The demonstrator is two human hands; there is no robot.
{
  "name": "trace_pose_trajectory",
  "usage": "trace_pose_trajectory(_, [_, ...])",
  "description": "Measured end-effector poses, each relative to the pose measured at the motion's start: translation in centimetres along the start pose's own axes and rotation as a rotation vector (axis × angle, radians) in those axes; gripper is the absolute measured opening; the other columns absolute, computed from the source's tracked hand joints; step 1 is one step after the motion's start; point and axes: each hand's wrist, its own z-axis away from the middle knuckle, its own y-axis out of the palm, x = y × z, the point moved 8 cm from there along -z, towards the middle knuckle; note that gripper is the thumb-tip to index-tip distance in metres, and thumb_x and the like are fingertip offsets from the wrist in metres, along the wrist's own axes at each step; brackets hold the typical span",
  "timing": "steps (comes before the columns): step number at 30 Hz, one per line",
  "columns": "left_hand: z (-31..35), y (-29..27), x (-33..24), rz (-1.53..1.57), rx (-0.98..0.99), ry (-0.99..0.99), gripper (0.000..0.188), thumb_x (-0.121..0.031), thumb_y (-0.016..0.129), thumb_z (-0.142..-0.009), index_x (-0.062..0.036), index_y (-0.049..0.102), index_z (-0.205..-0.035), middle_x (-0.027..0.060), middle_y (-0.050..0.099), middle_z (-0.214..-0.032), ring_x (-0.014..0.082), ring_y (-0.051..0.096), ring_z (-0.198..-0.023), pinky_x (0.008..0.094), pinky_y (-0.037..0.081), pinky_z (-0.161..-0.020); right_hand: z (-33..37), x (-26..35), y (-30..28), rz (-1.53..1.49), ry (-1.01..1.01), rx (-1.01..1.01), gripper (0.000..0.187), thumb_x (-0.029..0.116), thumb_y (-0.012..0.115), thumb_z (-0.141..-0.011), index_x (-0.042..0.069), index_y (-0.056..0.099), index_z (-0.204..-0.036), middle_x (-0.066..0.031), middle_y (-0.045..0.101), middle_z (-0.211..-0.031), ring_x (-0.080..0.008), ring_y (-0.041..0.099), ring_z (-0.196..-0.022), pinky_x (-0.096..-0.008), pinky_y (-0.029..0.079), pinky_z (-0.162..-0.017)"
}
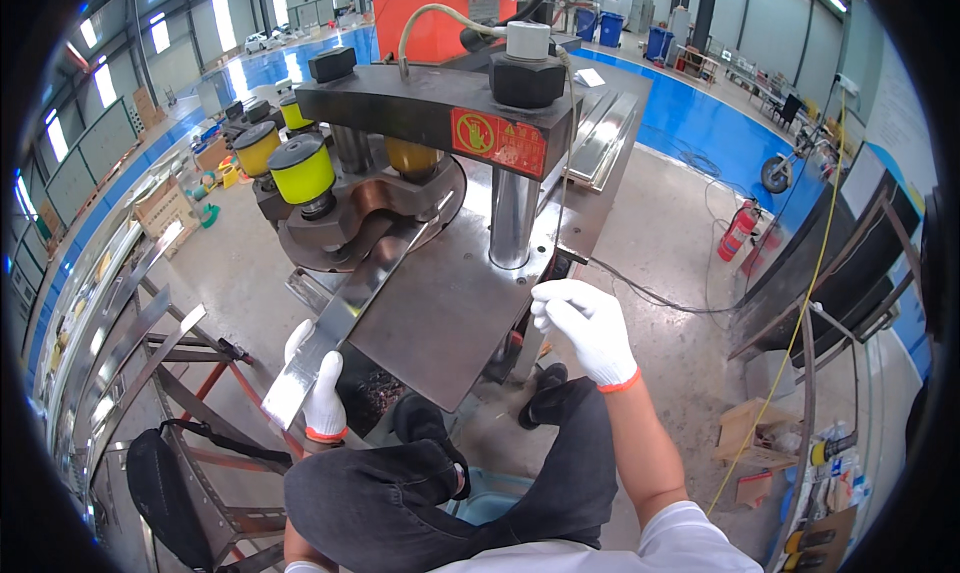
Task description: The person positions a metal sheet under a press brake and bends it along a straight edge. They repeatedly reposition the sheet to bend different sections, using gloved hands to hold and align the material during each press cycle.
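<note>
A long flat metal strip (340, 318) lies slanted across the left edge of the machine's dark steel table (435, 323). Its far end reaches in among the machine's dark metal blocks. Round its near end, my left hand (325, 403), in a white glove with an orange cuff, is closed with the thumb along one side and fingers at the other. My right hand (590, 328), gloved alike, hovers just off the table's right edge. Its fingers are curled together with the thumb against them, and nothing shows in them.
Yellow-green cylinders (302, 171) stand on the machine, under a heavy dark crossbar (430, 108) with a red warning label. A steel post (512, 218) rises from the table. Metal strips (110, 363) rest on a rack at left. A red fire extinguisher (738, 230) stands at right, near cables.
</note>
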Motion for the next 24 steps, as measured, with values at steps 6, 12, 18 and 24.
trace_pose_trajectory(6, [-0.2, -0.1, 0.7, 0.114, -0.037, -0.018, 0.068, -0.006, 0.078, -0.102, 0.0011, 0.056, -0.165, 0.0113, 0.066, -0.155, 0.0226, 0.064, -0.14, 0.0384, 0.047, -0.124, 1.3, -0.3, 0.6, 0.024, 0.05, 0.037, 0.027, 0.009, 0.068, -0.116, -0.003, 0.079, -0.137, -0.0082, 0.081, -0.114, -0.0138, 0.076, -0.101, -0.0307, 0.062, -0.093])
trace_pose_trajectory(12, [-1.1, 0.2, -0.7, 0.084, -0.07, 0.075, 0.059, -0.006, 0.078, -0.103, -0.0005, 0.058, -0.158, 0.0132, 0.067, -0.154, 0.0255, 0.063, -0.143, 0.0415, 0.046, -0.127, 2.3, -1.4, 0.4, 0.026, 0.117, 0.027, 0.026, 0.002, 0.068, -0.112, -0.004, 0.08, -0.134, -0.0086, 0.082, -0.115, -0.014, 0.076, -0.1, -0.03, 0.063, -0.091])
trace_pose_trajectory(18, [-2.1, 1.0, -2.5, 0.106, -0.09, 0.158, 0.055, -0.012, 0.08, -0.101, -0.0022, 0.061, -0.152, 0.0157, 0.066, -0.156, 0.0262, 0.06, -0.147, 0.0434, 0.043, -0.129, 3.0, -3.0, 0.4, 0.034, 0.122, 0.011, 0.025, 0.0, 0.068, -0.111, -0.005, 0.081, -0.131, -0.0095, 0.081, -0.114, -0.0157, 0.076, -0.099, -0.0314, 0.063, -0.092])
trace_pose_trajectory(24, [-3.3, 0.2, -2.9, 0.203, -0.094, 0.25, 0.028, -0.015, 0.067, -0.113, -0.0062, 0.067, -0.14, 0.0174, 0.069, -0.155, 0.0284, 0.063, -0.144, 0.048, 0.038, -0.134, 3.7, -4.6, 0.9, 0.001, 0.177, 0.012, 0.024, -0.001, 0.067, -0.11, -0.005, 0.081, -0.13, -0.009, 0.081, -0.112, -0.0157, 0.075, -0.098, -0.0317, 0.062, -0.092])
